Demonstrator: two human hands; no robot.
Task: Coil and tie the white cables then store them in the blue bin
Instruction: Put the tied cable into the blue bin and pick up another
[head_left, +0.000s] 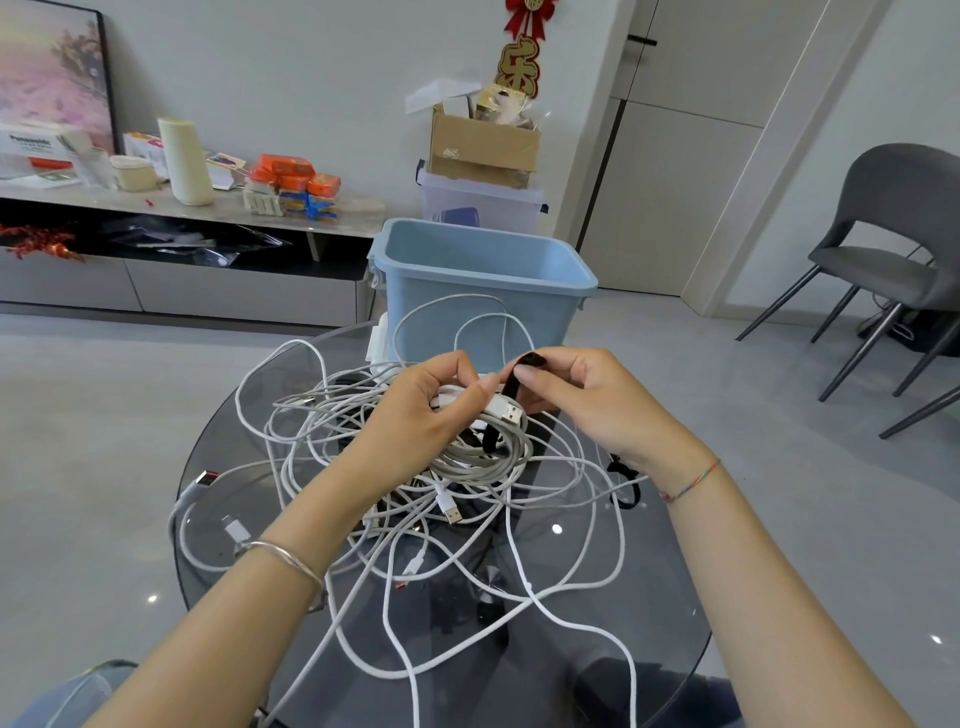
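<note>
Gripping a coiled white cable (488, 457) in the left hand (415, 410) above the glass table (675, 623), pinching a black strap (514, 384) with the right hand (592, 400), loose cables (415, 499) tangled below, blue bin (483, 291) just behind

The person is wearing a thin silver bangle (280, 558) at the wrist behind the fingers of the left hand (415, 418), a multicoloured thread bracelet (693, 480) behind the right hand (597, 410), and blue denim (78, 691).
</note>
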